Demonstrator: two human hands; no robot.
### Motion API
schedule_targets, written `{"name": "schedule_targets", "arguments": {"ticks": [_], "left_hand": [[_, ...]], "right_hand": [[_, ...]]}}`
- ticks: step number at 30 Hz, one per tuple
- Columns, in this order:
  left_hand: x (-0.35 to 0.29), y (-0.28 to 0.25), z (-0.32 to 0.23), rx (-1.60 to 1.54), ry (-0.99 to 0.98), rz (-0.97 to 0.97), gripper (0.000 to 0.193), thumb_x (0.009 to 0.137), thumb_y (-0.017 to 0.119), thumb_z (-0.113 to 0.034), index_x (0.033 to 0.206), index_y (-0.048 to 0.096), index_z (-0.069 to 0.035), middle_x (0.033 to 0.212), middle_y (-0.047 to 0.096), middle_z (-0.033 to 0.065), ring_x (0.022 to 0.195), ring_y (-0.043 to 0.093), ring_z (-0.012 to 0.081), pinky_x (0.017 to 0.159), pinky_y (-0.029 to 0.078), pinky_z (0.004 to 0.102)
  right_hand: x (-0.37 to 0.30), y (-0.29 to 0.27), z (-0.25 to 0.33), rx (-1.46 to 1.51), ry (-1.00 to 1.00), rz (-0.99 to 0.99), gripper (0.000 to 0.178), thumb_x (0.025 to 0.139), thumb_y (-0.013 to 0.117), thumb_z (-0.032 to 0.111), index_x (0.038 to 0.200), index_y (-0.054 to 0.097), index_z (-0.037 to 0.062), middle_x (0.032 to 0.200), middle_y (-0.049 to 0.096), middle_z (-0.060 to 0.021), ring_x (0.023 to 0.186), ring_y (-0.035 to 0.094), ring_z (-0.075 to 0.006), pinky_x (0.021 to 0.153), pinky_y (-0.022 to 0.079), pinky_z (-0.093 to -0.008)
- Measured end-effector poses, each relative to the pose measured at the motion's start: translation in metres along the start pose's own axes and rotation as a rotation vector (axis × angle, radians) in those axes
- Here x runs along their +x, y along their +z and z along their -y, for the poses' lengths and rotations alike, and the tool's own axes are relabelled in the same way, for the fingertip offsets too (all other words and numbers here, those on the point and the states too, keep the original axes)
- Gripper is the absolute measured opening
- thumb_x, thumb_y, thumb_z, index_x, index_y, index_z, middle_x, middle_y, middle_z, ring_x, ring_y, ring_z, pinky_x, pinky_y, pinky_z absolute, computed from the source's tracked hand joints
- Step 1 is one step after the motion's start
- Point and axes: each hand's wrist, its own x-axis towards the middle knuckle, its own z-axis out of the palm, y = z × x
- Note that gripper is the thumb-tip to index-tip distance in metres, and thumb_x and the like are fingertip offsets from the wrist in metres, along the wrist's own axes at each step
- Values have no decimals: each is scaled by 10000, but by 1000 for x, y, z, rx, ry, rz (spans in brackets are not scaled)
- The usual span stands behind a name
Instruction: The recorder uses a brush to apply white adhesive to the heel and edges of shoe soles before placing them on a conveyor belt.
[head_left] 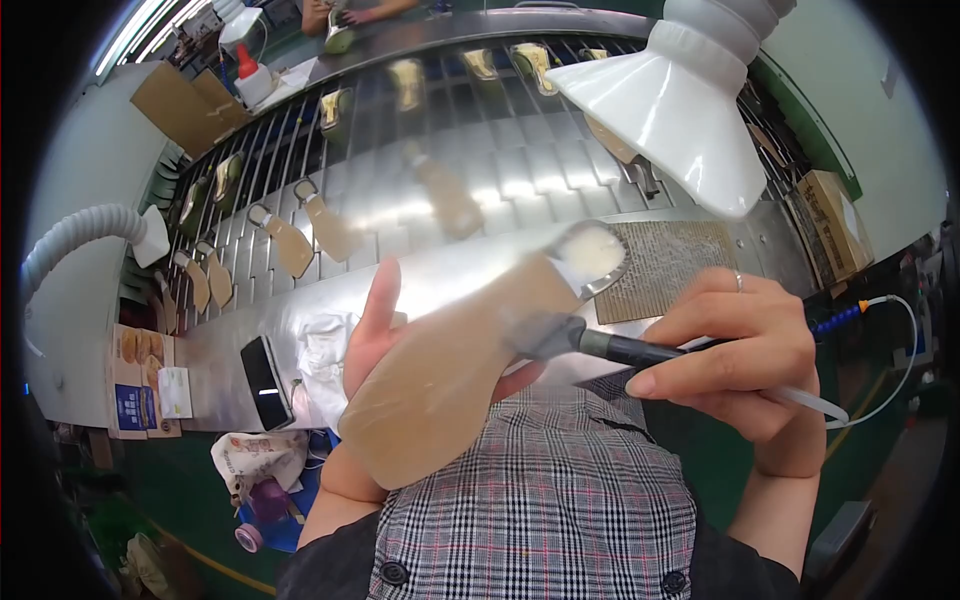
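Note:
My left hand [375,320] supports a tan shoe sole [430,385] from beneath, its thumb standing up along the far side. The sole is tilted, with its broad end toward me and a cup-shaped heel with a whitish inside pointing away to the right. My right hand [745,360] grips a brush [632,350] with a black handle and a thin clear tube trailing from its rear. The brush's grey bristles, blurred by motion, lie against the narrow middle of the sole. Most of my left fingers are hidden under it.
Beyond the metal bench runs a slatted conveyor [370,185] carrying more soles [293,250] and shoe uppers. White extraction hoods [690,110] hang at right and left. A textured mat [665,265], white cloth [325,345], phone [267,382] and cardboard box [835,225] are nearby. Another person's hands work at the far side.

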Motion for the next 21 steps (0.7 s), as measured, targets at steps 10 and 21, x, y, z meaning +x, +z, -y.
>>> {"name": "schedule_targets", "arguments": {"ticks": [10, 21], "left_hand": [[-7, -4, -7, 313, 12, -81, 974, 955, 234, -709, 1506, 165, 91, 1540, 292, 258, 1451, 247, 394, 1156, 155, 634], [-3, -38, -34, -159, -323, 343, 761, 1016, 352, -442, 1515, 120, 83, 1391, 337, 306, 1285, 395, 401, 685, 459, 434]], "right_hand": [[-14, -3, -8, 114, 30, -108, 194, 685, 729, 276, 766, 779, 107, 735, 698, -85, 614, 605, -207, 576, 449, -300], [-16, -11, -31, 277, 50, -62, 159, 755, 694, 87, 887, 757, 22, 751, 702, -101, 661, 633, -218, 600, 457, -302]]}}
